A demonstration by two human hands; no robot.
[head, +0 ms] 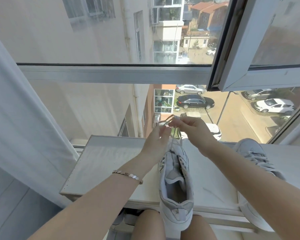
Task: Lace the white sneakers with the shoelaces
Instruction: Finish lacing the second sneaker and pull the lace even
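A white sneaker point(176, 184) stands on the white table point(107, 163), heel toward me and toe toward the window. Its shoelace point(173, 135) runs up from the front eyelets into both hands. My left hand point(156, 139) pinches one strand above the toe. My right hand point(192, 126) pinches the other end, and a loop of lace sticks out to the left between the two hands. A second white sneaker point(255, 155), laced, lies on the table at the right, partly hidden by my right forearm.
The table stands against a large window point(111, 73) with an open sash point(249, 49) at the upper right. A white curtain point(24, 118) hangs at the left. My knees point(149, 224) show under the table's near edge.
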